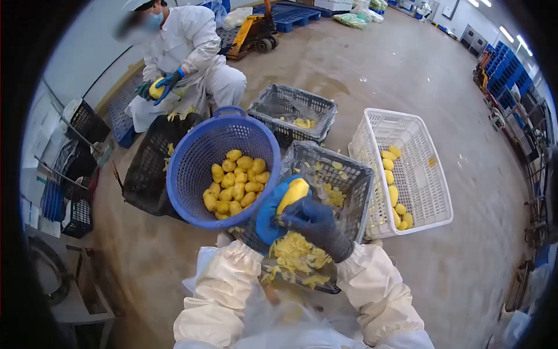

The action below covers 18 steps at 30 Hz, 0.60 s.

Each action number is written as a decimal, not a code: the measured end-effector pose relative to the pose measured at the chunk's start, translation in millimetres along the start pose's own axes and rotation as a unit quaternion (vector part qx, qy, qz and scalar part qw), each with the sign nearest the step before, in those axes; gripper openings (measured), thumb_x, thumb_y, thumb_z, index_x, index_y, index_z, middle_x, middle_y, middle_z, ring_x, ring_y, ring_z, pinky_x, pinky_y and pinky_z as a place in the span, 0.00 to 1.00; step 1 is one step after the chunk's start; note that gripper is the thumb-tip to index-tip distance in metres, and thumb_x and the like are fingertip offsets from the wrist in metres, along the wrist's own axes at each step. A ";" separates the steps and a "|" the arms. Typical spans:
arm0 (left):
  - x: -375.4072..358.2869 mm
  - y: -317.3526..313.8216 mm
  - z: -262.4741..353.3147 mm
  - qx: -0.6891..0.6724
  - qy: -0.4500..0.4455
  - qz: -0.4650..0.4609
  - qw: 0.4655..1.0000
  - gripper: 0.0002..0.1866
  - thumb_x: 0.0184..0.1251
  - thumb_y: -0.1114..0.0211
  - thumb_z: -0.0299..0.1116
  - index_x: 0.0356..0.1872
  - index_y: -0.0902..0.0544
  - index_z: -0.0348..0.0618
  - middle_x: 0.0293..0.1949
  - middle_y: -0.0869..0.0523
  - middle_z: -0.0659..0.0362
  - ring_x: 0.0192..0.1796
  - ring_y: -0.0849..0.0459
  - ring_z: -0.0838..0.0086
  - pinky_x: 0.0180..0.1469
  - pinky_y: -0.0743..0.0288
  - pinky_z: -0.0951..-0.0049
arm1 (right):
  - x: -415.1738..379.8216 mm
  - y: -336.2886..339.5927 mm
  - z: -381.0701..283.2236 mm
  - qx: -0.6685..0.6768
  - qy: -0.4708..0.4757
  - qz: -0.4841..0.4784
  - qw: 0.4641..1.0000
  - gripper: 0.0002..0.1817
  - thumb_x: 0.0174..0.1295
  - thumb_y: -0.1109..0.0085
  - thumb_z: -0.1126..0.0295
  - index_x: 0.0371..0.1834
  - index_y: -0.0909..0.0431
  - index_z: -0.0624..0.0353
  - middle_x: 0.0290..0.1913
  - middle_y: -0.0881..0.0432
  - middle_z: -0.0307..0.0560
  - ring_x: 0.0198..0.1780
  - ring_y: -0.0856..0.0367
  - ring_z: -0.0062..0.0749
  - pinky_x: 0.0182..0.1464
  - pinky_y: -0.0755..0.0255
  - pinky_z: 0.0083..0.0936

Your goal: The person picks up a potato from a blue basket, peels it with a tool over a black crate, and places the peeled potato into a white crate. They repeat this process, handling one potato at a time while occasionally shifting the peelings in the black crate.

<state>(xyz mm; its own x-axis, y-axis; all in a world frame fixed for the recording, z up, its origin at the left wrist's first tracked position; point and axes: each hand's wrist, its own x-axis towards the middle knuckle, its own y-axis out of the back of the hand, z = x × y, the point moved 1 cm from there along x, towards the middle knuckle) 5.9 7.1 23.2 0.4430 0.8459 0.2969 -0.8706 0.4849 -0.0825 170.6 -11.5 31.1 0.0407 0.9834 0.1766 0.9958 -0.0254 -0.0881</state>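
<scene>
Underfoot, bare concrete floor [407, 75] surrounds plastic crates and blue basket [197, 157].

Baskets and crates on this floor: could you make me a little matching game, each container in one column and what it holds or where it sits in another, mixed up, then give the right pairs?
Containers:
1. blue round basket
2. white crate
3. grey crate under the hands
4. far grey crate

Descriptions:
A. a single row of yellow peeled pieces along its left side
B. lined with clear plastic, only a few yellow bits inside
C. tilted, with a heap of yellow peeled pieces
D. yellow peelings piled at its near end

Pairs: 1-C, 2-A, 3-D, 4-B
</scene>
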 end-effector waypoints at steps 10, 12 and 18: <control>-0.1 -3.4 -2.9 -0.399 0.226 0.068 0.886 0.28 0.69 0.41 0.42 0.65 0.34 0.39 0.53 0.22 0.54 0.49 0.19 0.69 0.49 0.20 0.73 | -16.7 -18.4 0.7 -0.147 0.112 -0.065 0.981 0.05 0.61 0.42 0.73 0.36 0.20 0.62 0.28 0.21 0.39 0.30 0.24 0.21 0.34 0.29 0.20; 0.1 -7.9 -5.1 -0.155 0.143 0.025 0.977 0.27 0.70 0.43 0.42 0.66 0.34 0.41 0.50 0.20 0.55 0.49 0.18 0.69 0.50 0.21 0.73 | -7.6 -4.1 0.0 -0.232 0.140 -0.036 0.962 0.04 0.61 0.42 0.73 0.35 0.21 0.61 0.27 0.22 0.39 0.29 0.24 0.20 0.33 0.29 0.20; 4.0 -3.3 -8.8 -0.366 0.220 -0.013 0.904 0.26 0.72 0.46 0.43 0.65 0.33 0.38 0.50 0.21 0.56 0.49 0.20 0.72 0.52 0.24 0.73 | 3.0 21.9 -9.4 0.084 -0.084 0.012 0.993 0.05 0.63 0.43 0.72 0.37 0.21 0.61 0.30 0.20 0.39 0.28 0.23 0.21 0.31 0.30 0.14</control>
<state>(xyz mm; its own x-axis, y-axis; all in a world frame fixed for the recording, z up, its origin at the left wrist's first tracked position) 12.4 10.9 16.3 0.6438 0.7604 -0.0853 -0.5554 0.3877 -0.7357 193.3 -10.7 38.9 0.0368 0.9993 0.0085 0.9662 -0.0334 -0.2555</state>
